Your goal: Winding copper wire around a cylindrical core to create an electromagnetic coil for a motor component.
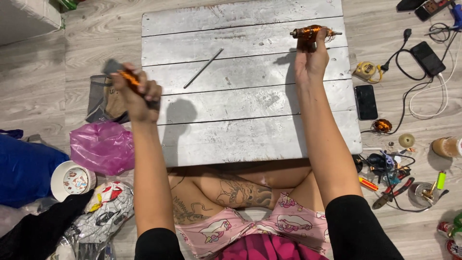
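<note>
My right hand (pixel 312 58) is raised over the far right of a low grey plank table (pixel 240 106) and grips a copper-wound motor armature (pixel 310 32) with a shaft sticking out on each side. My left hand (pixel 137 94) is closed at the table's left edge around a spool of copper wire (pixel 126 76) with a dark grey end. A thin metal rod (pixel 203 68) lies diagonally on the planks between the two hands, touching neither.
Right of the table on the wooden floor lie a black phone (pixel 365 101), a power adapter (pixel 427 58) with cables, a yellow tape measure (pixel 366 71), a copper coil (pixel 382 125), pliers (pixel 393 190) and small tools. A pink plastic bag (pixel 102 147) and a white bowl (pixel 71 179) sit at left.
</note>
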